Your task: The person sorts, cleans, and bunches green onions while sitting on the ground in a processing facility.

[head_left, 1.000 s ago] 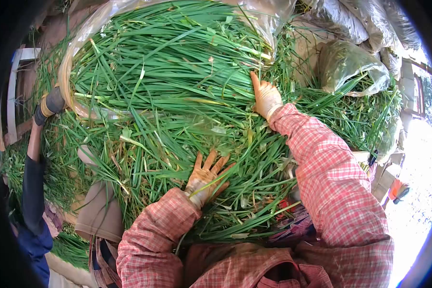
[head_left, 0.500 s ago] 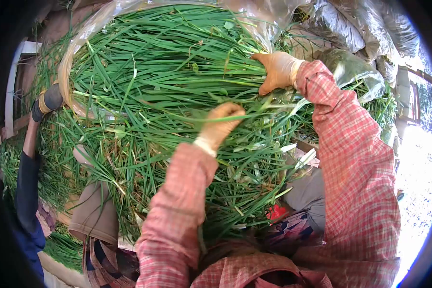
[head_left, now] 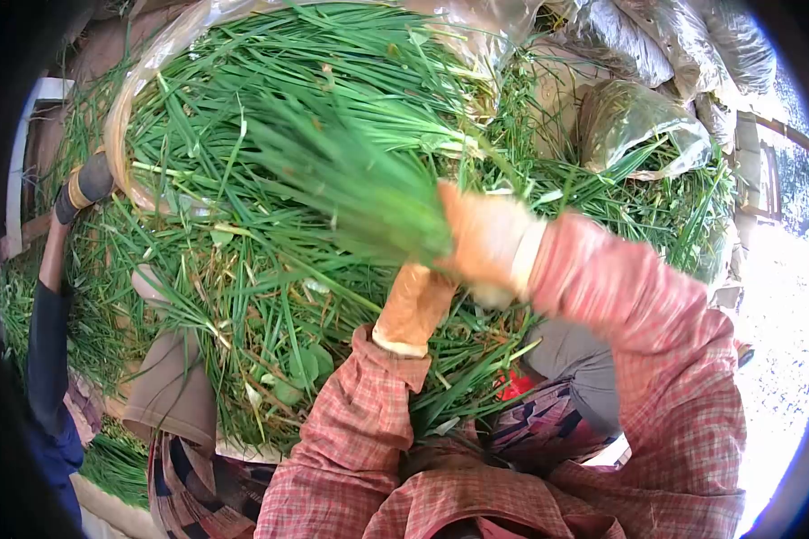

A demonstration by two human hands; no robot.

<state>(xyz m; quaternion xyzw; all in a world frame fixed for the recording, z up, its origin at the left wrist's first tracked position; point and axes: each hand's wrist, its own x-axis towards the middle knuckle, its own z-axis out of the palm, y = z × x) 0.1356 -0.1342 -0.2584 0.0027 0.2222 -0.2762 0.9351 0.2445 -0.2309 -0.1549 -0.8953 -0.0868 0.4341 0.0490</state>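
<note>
- Bunch of green stalks, blurred: it lies up and to the left of both hands, its leaf tips fanning out over a heap in clear plastic.
- Its long axis slants from the spread tips down and rightward to the gathered base at the hands.
- Loose stalks spread to the left of the left hand, apart from its wrist.
- Left hand: just below the base and nearer the person's body, fingers going out of sight behind the bunch and the other hand; I cannot tell how far they are curled.
- Right hand: the nearer one to the base, right up against it, thumb side upward; blur hides whether its fingers wrap the stalks or only press them.
- Open bag with greens: beyond the right hand and to its right, well apart.
</note>
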